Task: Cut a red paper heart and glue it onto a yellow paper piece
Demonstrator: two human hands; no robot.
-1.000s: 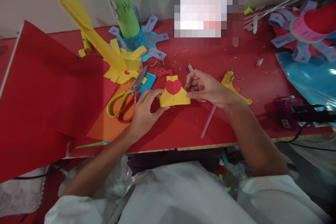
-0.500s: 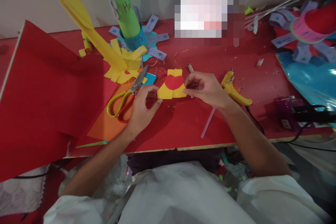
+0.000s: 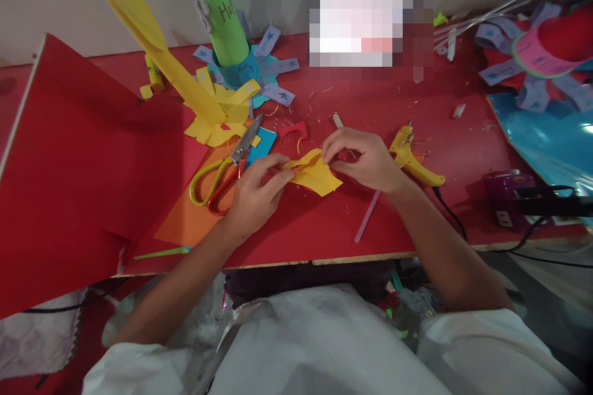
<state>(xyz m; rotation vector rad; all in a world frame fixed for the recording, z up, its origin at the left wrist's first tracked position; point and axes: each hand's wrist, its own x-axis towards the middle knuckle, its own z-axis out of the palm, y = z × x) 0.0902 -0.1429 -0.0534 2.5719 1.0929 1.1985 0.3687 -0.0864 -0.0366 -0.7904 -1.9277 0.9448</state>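
A yellow paper cutout is held between my two hands, above the middle of the red table. Its plain yellow side shows; the red heart cannot be seen from here. My left hand pinches the cutout's left end between thumb and fingers. At its upper right edge, the fingertips of my right hand are closed on the paper. Scissors with yellow and red handles lie just left of my left hand. Right of my right hand rests a yellow glue gun. A red paper scrap lies beyond the cutout.
A yellow paper flower and a green paper tube stand at the back left. Large red sheet fills the left. A pink-rimmed paper piece, blue wrapped sheet and purple box are at right. A glue stick lies near the front.
My hands have turned the yellow cutout over and tilted it, so the red heart no longer shows. My right fingers have shifted to its upper edge. A red scrap behind has come into view.
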